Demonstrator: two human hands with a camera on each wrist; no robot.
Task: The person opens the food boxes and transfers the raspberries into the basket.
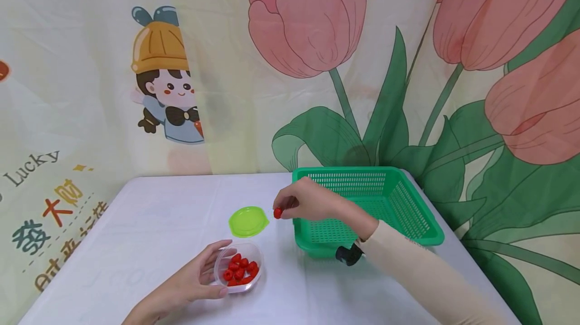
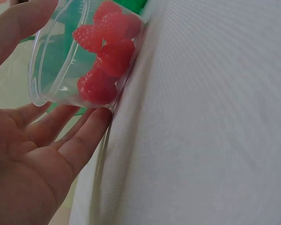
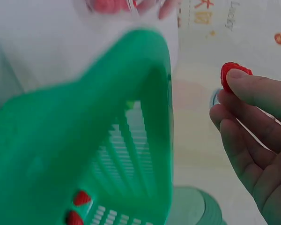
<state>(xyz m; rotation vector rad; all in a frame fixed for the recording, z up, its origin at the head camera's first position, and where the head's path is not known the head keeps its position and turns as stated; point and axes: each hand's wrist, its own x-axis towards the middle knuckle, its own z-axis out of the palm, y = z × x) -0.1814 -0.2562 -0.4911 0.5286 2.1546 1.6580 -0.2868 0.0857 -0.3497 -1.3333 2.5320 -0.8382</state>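
Note:
My right hand (image 1: pixel 312 199) pinches a red raspberry (image 1: pixel 278 212) between thumb and fingertips, above the near left rim of a green basket (image 1: pixel 317 252). In the right wrist view the raspberry (image 3: pixel 230 75) sticks out past the thumb. My left hand (image 1: pixel 195 274) holds a small clear plastic tub (image 1: pixel 260 254) standing on the table, thumb on one side and fingers on the other. Several raspberries (image 1: pixel 240 267) lie inside it, seen through its wall in the left wrist view. Two red pieces, probably raspberries (image 3: pixel 82 198), lie low inside the basket.
A lime-green lid (image 1: pixel 248 221) lies flat behind the tub, left of the basket. The white-covered table (image 1: pixel 158 224) ends at a printed curtain (image 1: pixel 226 63) with tulips and a cartoon figure. A black device (image 1: pixel 349 254) sits at my right wrist.

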